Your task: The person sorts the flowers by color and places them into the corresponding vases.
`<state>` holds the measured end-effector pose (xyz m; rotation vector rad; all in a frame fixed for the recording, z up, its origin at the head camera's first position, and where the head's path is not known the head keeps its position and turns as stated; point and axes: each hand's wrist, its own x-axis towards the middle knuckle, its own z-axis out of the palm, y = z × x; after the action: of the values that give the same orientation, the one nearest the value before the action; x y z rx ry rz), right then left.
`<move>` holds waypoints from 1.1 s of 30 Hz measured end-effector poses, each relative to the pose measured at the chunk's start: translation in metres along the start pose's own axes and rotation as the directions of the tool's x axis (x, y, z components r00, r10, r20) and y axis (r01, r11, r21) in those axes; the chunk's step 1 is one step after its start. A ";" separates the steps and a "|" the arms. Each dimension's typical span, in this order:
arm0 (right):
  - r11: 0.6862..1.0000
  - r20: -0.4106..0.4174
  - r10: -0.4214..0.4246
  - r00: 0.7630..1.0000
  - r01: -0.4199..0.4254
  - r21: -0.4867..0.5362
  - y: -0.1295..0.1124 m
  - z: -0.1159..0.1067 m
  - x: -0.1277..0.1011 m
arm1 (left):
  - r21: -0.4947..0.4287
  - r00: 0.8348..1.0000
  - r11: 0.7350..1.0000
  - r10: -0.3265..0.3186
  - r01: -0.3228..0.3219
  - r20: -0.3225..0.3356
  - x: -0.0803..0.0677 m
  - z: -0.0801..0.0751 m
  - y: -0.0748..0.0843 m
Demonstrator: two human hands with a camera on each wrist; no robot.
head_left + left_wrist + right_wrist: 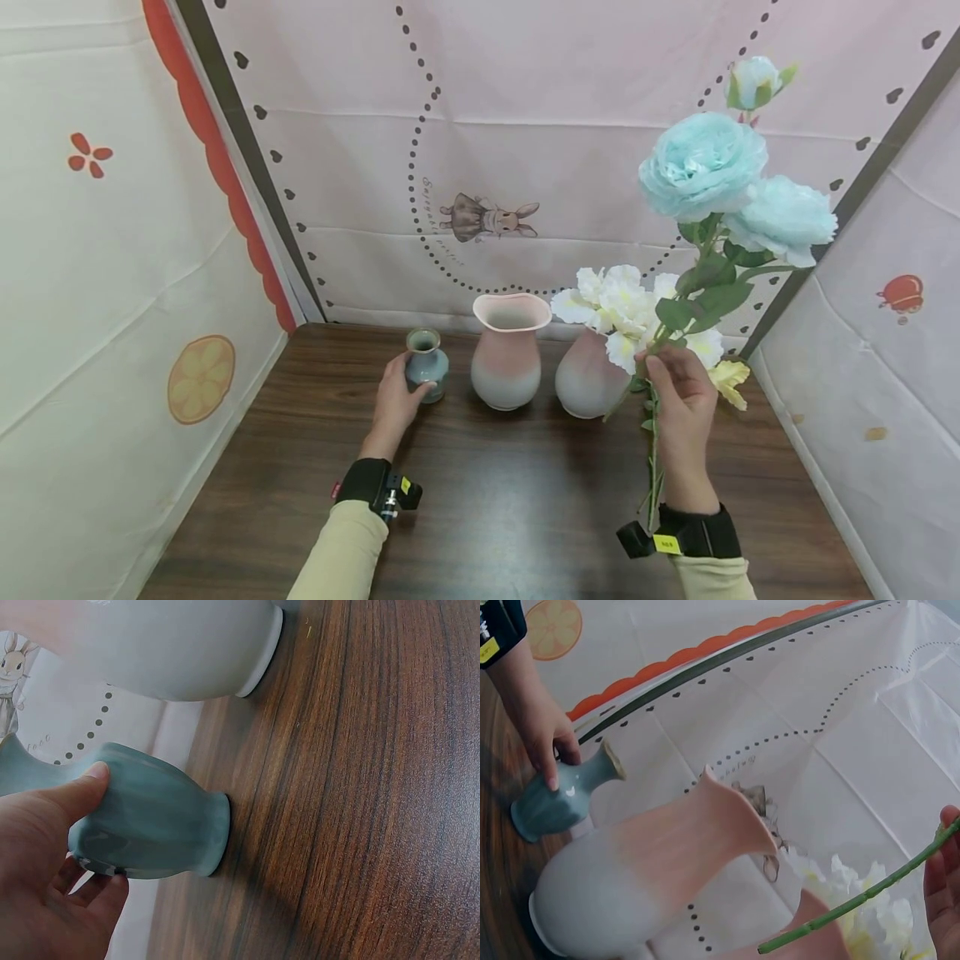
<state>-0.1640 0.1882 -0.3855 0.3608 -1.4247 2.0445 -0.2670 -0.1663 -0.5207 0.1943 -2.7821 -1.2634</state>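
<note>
My left hand (393, 404) grips a small blue-green vase (427, 367) standing on the table. In the left wrist view the thumb lies on one side of the vase (150, 814) and fingers curl round the other. My right hand (682, 408) pinches the green stem (862, 896) of a spray of pale blue flowers (705, 167), held upright above the table. Beside the small vase stands a pink-and-white vase (506, 367) with a wavy rim. A second pink-and-white vase (588, 379) is to its right, with white flowers (618, 304) at its top, partly hidden by the right hand and leaves.
The dark wooden table (480, 500) extends toward the front. A patterned cloth wall (337, 167) rises right behind the vases, with further cloth walls at left and right. A yellow bloom (729, 382) hangs low beside the right hand.
</note>
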 end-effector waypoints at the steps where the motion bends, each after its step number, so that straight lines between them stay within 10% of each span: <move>1: 1.000 0.008 -0.006 1.000 0.006 0.010 0.000 0.002 0.001 | 0.000 1.000 1.000 -0.001 0.001 -0.001 0.000 0.000 0.000; 33: 0.999 0.105 0.015 0.994 -0.011 -0.030 0.021 0.072 0.041 | -0.005 1.000 1.000 -0.006 0.005 -0.004 -0.001 -0.003 0.000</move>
<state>-0.2171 0.1309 -0.3519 0.4537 -1.5217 2.0390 -0.2654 -0.1684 -0.5188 0.2041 -2.7769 -1.2691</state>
